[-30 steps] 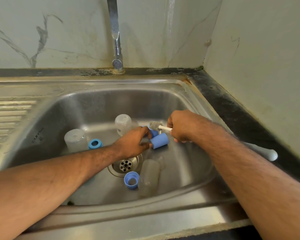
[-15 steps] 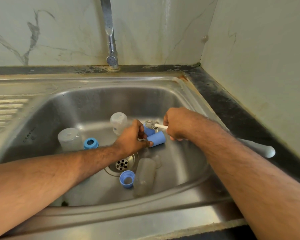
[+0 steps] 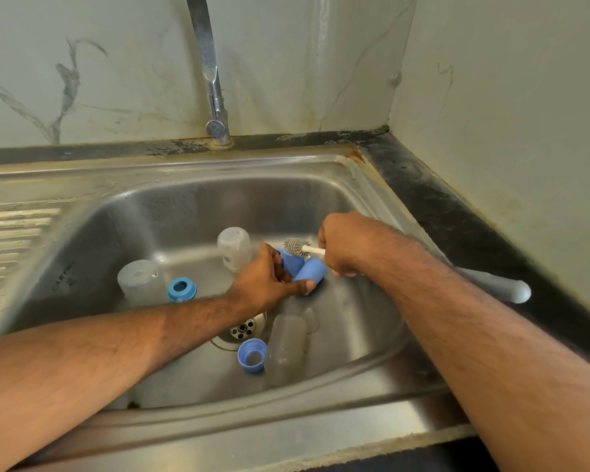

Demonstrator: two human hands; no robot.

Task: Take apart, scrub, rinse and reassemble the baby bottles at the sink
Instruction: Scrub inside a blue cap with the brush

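both forearms reach down into the steel sink (image 3: 372, 206). the left hand (image 3: 266, 277) is curled, thumb and fingers pinching a blue cap (image 3: 309, 271) at the basin's middle, a second blue cap (image 3: 292, 260) just behind it. the right hand (image 3: 346, 245) is fisted around the white stem of a bottle brush (image 3: 297, 246), its grey bristle head touching the caps. clear bottles (image 3: 234, 247) stand and lie about the basin, with a blue collar ring (image 3: 182, 289) and another blue ring (image 3: 251, 356) near the drain (image 3: 242, 328).

Blue caps (image 3: 309, 271), grey-bristled white brush (image 3: 297, 246), frosted clear bottles (image 3: 233, 247), grey-veined pale wall (image 3: 123, 63)
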